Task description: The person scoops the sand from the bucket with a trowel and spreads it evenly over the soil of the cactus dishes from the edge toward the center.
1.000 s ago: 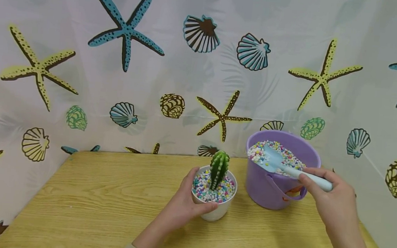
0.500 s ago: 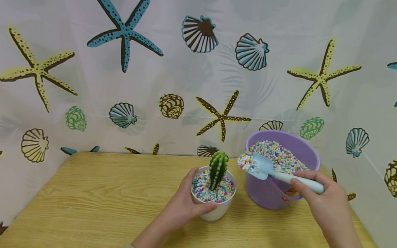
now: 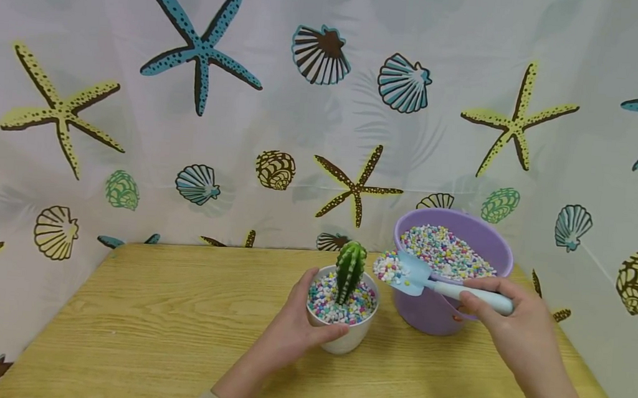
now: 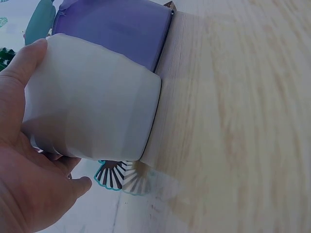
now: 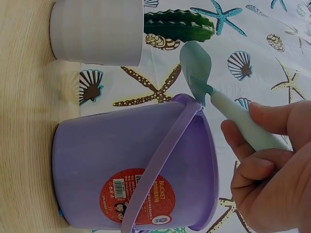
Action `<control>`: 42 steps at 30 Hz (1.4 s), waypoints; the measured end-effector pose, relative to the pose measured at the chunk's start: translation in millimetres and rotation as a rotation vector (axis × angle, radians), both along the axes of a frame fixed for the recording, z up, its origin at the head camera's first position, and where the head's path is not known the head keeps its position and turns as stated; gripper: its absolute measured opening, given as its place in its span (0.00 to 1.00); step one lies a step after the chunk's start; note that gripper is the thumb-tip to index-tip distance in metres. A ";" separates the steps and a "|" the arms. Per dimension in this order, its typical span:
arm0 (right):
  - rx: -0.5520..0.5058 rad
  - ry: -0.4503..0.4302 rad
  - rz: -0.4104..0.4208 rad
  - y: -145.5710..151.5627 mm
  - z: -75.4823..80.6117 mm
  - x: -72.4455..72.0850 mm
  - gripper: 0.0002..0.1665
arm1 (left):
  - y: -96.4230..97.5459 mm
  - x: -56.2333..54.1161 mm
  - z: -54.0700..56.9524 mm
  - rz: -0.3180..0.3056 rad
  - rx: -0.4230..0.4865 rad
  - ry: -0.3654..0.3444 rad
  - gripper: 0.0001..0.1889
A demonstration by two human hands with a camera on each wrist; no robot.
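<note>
My left hand (image 3: 298, 325) grips the side of a white pot (image 3: 344, 341), thumb in front and fingers round its left side. In the pot a green cactus (image 3: 350, 273) rises from colourful pebbles (image 3: 325, 299). The pot stands on the table, as the left wrist view shows. My right hand (image 3: 517, 330) holds a light blue trowel (image 3: 414, 274) by its handle. Pebbles (image 3: 389, 268) heap on the trowel's blade, which is above the gap between the pot and the purple bucket (image 3: 428, 314). More pebbles of the same kind fill much of the bucket.
The bucket stands at the right of the wooden table (image 3: 175, 312), with its handle (image 5: 163, 160) hanging down the near side. A curtain (image 3: 234, 136) printed with starfish and shells hangs behind the table and along its sides.
My right hand has lifted the trowel out of the bucket with pebbles on it and moved it left, towards the pot. My left hand and the pot stay in place.
</note>
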State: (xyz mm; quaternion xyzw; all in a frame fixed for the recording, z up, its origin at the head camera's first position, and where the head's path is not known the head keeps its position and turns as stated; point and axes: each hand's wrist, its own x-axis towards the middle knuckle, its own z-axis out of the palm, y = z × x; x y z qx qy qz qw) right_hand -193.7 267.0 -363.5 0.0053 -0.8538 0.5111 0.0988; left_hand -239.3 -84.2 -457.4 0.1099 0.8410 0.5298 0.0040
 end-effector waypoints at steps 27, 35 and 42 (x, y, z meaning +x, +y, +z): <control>0.139 -0.003 0.007 -18.3 -4.0 5.0 0.21 | -1.1 0.0 -0.1 -0.014 0.042 -0.001 0.64; 0.172 0.008 0.016 -25.4 -7.8 3.6 0.18 | -1.7 0.8 0.9 -0.005 0.029 0.002 0.65; 0.230 -0.006 0.009 -30.4 -11.2 4.4 0.20 | -2.3 2.6 1.1 0.001 0.021 0.010 0.65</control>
